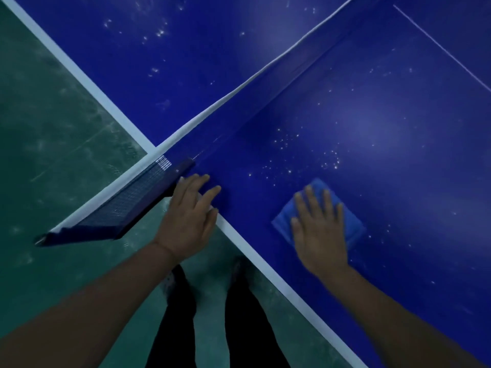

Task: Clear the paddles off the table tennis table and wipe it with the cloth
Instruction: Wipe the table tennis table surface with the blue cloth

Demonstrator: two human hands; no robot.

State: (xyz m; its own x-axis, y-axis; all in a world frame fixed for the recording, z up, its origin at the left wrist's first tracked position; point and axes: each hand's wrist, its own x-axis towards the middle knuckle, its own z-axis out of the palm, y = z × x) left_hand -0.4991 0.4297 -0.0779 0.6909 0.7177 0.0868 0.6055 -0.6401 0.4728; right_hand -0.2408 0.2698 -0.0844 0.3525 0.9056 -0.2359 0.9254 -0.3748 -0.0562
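Note:
The blue table tennis table [398,144] fills the right and top of the view, with pale specks on its surface. A folded blue cloth [353,221] lies flat on it near the side edge. My right hand [320,229] presses on the cloth with straight, spread fingers. My left hand [190,213] rests flat on the table's white edge line beside the net post. No paddle shows in view.
The net [239,91] with its white top band runs diagonally across the table, and its dark clamp bracket [125,211] juts out past the edge. Green floor [53,128] lies to the left. My legs in dark trousers [239,328] stand against the table's side.

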